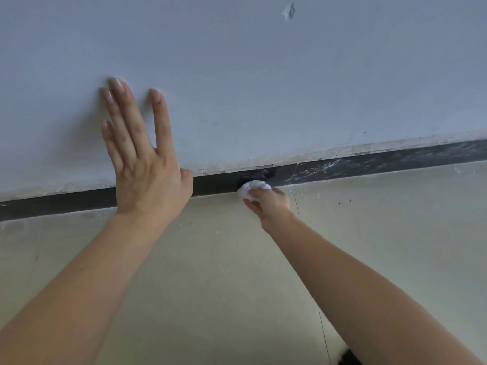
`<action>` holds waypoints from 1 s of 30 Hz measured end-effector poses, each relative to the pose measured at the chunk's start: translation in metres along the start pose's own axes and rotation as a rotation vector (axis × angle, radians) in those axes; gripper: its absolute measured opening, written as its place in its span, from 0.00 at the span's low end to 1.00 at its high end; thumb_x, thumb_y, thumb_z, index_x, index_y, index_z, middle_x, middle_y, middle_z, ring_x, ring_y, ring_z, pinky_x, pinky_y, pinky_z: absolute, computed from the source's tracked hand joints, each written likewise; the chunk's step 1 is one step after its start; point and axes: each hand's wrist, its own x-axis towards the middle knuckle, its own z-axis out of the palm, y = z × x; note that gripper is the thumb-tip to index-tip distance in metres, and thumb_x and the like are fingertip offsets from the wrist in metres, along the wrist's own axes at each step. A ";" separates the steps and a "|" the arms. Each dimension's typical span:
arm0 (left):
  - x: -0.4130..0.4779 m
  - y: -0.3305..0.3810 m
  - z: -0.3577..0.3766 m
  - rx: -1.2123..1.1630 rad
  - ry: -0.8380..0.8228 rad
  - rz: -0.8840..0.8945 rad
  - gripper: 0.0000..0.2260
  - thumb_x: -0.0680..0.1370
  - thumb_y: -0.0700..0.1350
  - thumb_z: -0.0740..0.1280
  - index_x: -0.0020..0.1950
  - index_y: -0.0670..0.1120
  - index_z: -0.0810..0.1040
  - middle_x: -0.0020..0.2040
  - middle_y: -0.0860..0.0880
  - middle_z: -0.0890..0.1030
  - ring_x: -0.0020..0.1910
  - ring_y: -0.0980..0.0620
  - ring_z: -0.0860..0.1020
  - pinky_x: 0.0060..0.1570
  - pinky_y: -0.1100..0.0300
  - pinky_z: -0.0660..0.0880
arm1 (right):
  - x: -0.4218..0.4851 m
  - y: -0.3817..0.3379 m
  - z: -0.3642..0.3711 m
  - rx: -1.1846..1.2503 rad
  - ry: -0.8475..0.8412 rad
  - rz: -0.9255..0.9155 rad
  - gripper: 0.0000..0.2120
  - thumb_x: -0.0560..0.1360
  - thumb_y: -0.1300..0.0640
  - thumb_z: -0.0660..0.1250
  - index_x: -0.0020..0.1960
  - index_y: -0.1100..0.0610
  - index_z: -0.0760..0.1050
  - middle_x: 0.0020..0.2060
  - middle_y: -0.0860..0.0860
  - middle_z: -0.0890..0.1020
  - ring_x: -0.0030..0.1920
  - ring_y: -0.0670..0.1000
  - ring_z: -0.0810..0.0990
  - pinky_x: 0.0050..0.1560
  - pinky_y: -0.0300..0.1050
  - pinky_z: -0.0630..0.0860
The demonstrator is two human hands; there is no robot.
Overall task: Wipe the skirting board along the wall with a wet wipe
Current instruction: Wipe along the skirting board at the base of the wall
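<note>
Skirting board (66, 205) wiping was the step in hand, judged to be in mid-stroke. Nearest to you, both forearms reached out over the pale tiled floor (210, 272) toward the foot of the wall.

Your right hand (268, 202) was clenched round the bunched white wet wipe (253, 189), grasping it and pressing it against the dark face of the board. The contact point lay just left of a vertical joint (295, 172) between two board lengths.

Your left hand (147, 177) was released. Its fingers were straight and spread, laid flat on the wall (290, 75), with the heel of the hand overlapping the board's upper edge. You appeared to use it as a brace.

The board ran across the whole view, where the wall met the floor. Left of the wipe its face read evenly dark, so that stretch was judged done. Right of the joint, the streaked length (369, 162) showed pale smears and was judged untreated. Rough whitish residue lined the board's top edge. Farther up, a small chip (289, 10) marked the wall.

The next move called for you to:
1. Carry the wipe rightward across the joint onto the streaked length.
2. Hold firm, even pressure on the face.
3. Shift the bracing hand rightward as your reach lengthened.

The wipe's contact side was hidden, so its soiling could not be told.
</note>
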 end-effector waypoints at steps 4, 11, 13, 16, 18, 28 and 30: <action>-0.002 -0.002 -0.001 -0.003 0.008 0.013 0.47 0.68 0.39 0.68 0.78 0.40 0.43 0.74 0.26 0.45 0.74 0.29 0.44 0.72 0.39 0.44 | 0.003 -0.033 -0.039 0.058 0.088 -0.093 0.08 0.72 0.73 0.65 0.50 0.66 0.76 0.40 0.59 0.80 0.39 0.53 0.81 0.47 0.47 0.82; -0.002 0.010 0.002 -0.036 0.052 0.023 0.46 0.67 0.39 0.68 0.78 0.37 0.43 0.76 0.31 0.45 0.75 0.32 0.43 0.72 0.39 0.43 | -0.005 -0.038 -0.075 0.279 0.185 -0.085 0.07 0.72 0.71 0.66 0.48 0.65 0.78 0.48 0.61 0.81 0.47 0.56 0.82 0.50 0.48 0.82; -0.005 0.014 0.007 -0.048 0.077 0.111 0.47 0.66 0.37 0.68 0.79 0.40 0.45 0.77 0.35 0.45 0.75 0.35 0.43 0.72 0.41 0.42 | -0.011 -0.019 -0.050 0.086 0.032 -0.038 0.08 0.73 0.71 0.66 0.52 0.66 0.77 0.47 0.62 0.80 0.48 0.57 0.81 0.48 0.45 0.82; -0.008 0.018 0.008 -0.034 0.093 0.209 0.46 0.65 0.36 0.67 0.79 0.43 0.47 0.77 0.41 0.44 0.75 0.41 0.40 0.73 0.46 0.36 | -0.001 0.000 -0.018 -0.021 0.023 0.001 0.11 0.71 0.70 0.67 0.53 0.66 0.76 0.45 0.61 0.81 0.44 0.56 0.82 0.48 0.45 0.82; -0.007 0.022 0.010 -0.017 0.103 0.261 0.46 0.66 0.36 0.66 0.79 0.44 0.47 0.77 0.43 0.42 0.76 0.42 0.38 0.73 0.48 0.34 | 0.004 -0.009 -0.017 -0.054 0.127 -0.012 0.05 0.69 0.69 0.66 0.44 0.63 0.77 0.39 0.59 0.81 0.38 0.56 0.83 0.43 0.44 0.82; 0.041 0.060 0.026 0.101 0.313 0.539 0.39 0.70 0.34 0.58 0.80 0.45 0.47 0.77 0.46 0.32 0.75 0.47 0.31 0.74 0.47 0.37 | 0.003 -0.102 -0.123 0.338 0.467 -0.292 0.05 0.70 0.68 0.68 0.44 0.61 0.77 0.34 0.53 0.79 0.35 0.50 0.78 0.43 0.41 0.83; 0.035 0.059 0.031 0.114 0.320 0.521 0.38 0.70 0.35 0.58 0.80 0.44 0.48 0.76 0.46 0.31 0.75 0.45 0.32 0.74 0.45 0.37 | 0.001 -0.081 -0.111 0.220 0.381 -0.255 0.07 0.70 0.68 0.67 0.48 0.62 0.78 0.37 0.55 0.79 0.38 0.52 0.79 0.41 0.43 0.83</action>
